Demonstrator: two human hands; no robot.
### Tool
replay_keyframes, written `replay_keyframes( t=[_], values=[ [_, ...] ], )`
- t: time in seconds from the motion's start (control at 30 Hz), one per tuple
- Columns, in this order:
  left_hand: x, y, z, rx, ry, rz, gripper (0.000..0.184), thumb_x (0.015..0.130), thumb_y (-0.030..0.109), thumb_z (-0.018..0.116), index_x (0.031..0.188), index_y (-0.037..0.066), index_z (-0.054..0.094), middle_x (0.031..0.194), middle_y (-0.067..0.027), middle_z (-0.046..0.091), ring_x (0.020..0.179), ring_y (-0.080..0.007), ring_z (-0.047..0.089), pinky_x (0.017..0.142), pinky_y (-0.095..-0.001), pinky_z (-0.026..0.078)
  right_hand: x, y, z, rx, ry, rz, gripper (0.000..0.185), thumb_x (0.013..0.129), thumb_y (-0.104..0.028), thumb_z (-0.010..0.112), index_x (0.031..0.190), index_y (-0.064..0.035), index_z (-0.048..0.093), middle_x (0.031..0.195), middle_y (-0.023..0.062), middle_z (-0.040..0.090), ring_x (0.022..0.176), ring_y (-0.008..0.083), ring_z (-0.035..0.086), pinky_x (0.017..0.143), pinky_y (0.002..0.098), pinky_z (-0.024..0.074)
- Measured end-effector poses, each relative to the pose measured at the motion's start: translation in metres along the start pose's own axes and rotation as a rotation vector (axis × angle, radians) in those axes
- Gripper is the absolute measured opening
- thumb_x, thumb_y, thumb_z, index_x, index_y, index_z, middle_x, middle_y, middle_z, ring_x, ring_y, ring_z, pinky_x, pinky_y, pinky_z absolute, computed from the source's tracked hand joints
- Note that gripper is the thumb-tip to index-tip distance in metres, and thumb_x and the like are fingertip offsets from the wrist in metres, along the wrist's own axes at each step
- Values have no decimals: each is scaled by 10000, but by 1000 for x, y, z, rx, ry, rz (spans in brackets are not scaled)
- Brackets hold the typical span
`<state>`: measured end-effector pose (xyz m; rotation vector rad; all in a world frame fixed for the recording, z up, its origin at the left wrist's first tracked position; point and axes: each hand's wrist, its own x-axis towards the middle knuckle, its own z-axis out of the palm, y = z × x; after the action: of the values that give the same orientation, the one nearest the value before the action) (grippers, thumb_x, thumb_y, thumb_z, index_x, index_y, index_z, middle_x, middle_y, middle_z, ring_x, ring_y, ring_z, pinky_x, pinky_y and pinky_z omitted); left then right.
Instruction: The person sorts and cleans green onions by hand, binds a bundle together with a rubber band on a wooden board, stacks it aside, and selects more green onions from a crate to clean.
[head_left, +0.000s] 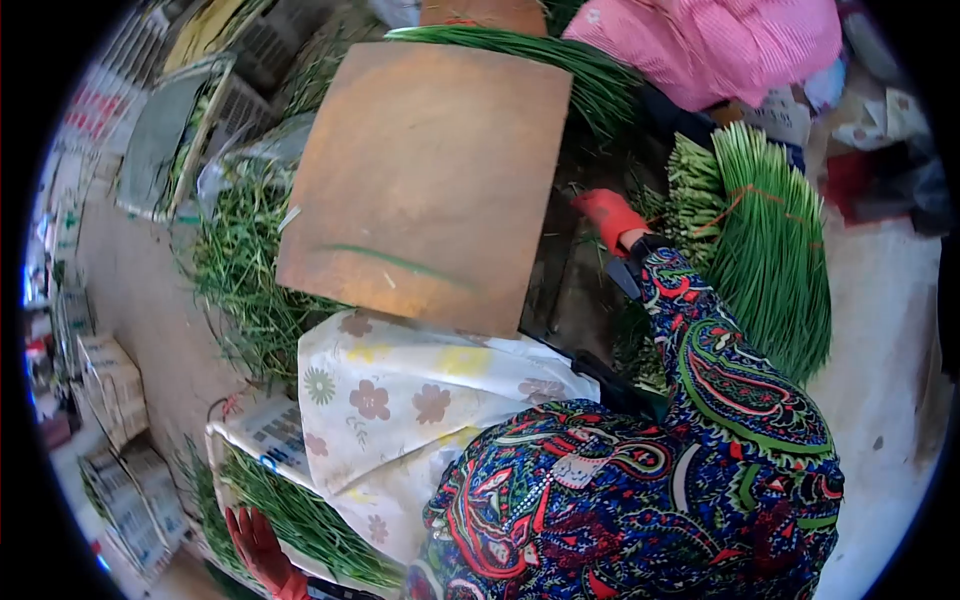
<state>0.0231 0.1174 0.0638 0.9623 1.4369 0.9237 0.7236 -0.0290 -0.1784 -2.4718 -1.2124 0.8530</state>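
Note:
My left hand (262, 552), in a red glove, is at the lower left with its fingers spread, over long green stalks (310, 515) in a white basket (235, 440). My right hand (608, 217), also gloved in red, reaches out past the right edge of a brown board (430, 180); its fingers are bunched, and what they hold, if anything, is too small to name. A few thin green leaves (390, 262) lie on the board. Tied green bundles (775, 240) stand to the right of my right hand. A flowered white cloth (400, 400) covers my lap.
Loose green stalks (250, 260) are heaped left of the board. More long stalks (540, 50) lie behind its far edge. A person in pink checked clothing (710, 40) is at the top right. Crates (125, 390) line the left side.

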Motion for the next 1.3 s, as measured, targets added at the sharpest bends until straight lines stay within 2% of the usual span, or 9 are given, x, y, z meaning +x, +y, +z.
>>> replay_keyframes(
  t=[0.13, 0.2, 0.23, 0.33, 0.57, 0.83, 0.93, 1.1, 1.3],
  values=[
    [20, 23, 21, 45, -10, 4, 466, 908, 286, 389, 1330, 108, 298, 1299, -111, 366, 1169, -216, 404, 982, -302, 325, 6, -8, 10, 65, 55, 159, 312, 780, -280, 470, 984, -88, 607, 1044, 141, 575, 976, 315, 532, 828, 388, 428],
    [28, 33, 33, 88, -40, 22, 516, 896, 345, 429, 1327, 94, 295, 1273, -128, 394, 1133, -215, 440, 955, -299, 350, 15, 13, 37, -83, 81, 34, 359, 745, -265, 506, 1036, -64, 566, 1050, 153, 559, 967, 321, 526, 806, 388, 432],
    [32, 32, 38, 382, -77, 122, 501, 899, 337, 429, 1321, 94, 309, 1262, -125, 414, 1113, -219, 461, 932, -290, 368, 16, 16, 43, -161, 95, -31, 394, 727, -257, 524, 1062, -52, 546, 1053, 159, 551, 963, 323, 522, 795, 387, 435],
    [31, 42, 40, 149, -111, -22, 506, 900, 332, 413, 1332, 99, 291, 1324, -141, 333, 1174, -246, 403, 983, -306, 324, 16, 8, 60, -190, 61, 31, 454, 711, -237, 525, 1117, -36, 491, 1138, 170, 497, 1007, 335, 493, 829, 391, 420],
    [9, 45, 41, 208, -47, -5, 499, 896, 336, 437, 1311, 81, 325, 1255, -148, 409, 1086, -234, 476, 926, -299, 382, 58, 38, 116, -128, 85, 163, 444, 705, -261, 535, 1096, -50, 523, 1161, 174, 493, 1060, 311, 476, 882, 374, 400],
    [1, 48, 37, 166, -77, -63, 498, 893, 308, 448, 1315, 78, 318, 1260, -121, 411, 1122, -231, 455, 949, -297, 366, 50, 0, 89, -346, 136, -40, 207, 740, -229, 563, 857, -69, 623, 853, 141, 606, 800, 292, 597, 673, 364, 491],
    [6, 45, 47, 204, -39, -58, 510, 893, 334, 448, 1313, 75, 319, 1231, -152, 423, 1083, -238, 480, 926, -305, 388, 55, 35, 115, -16, 303, 47, 136, 751, -189, 564, 788, -83, 641, 801, 124, 616, 746, 285, 611, 637, 350, 496],
    [8, 43, 53, 255, -47, -150, 488, 885, 293, 475, 1296, 63, 348, 1189, -161, 464, 1053, -247, 502, 906, -305, 405, 33, 47, 109, -32, 28, 171, 178, 784, -183, 511, 840, -58, 624, 851, 133, 607, 795, 284, 597, 686, 364, 475],
    [-12, 44, 51, 296, 127, -175, 472, 863, 228, 506, 1266, 19, 379, 1129, -164, 513, 995, -232, 541, 865, -284, 438, 33, 53, 80, 344, 215, 312, 236, 819, -205, 484, 931, -33, 600, 948, 116, 595, 878, 259, 575, 766, 357, 443]
  ],
)
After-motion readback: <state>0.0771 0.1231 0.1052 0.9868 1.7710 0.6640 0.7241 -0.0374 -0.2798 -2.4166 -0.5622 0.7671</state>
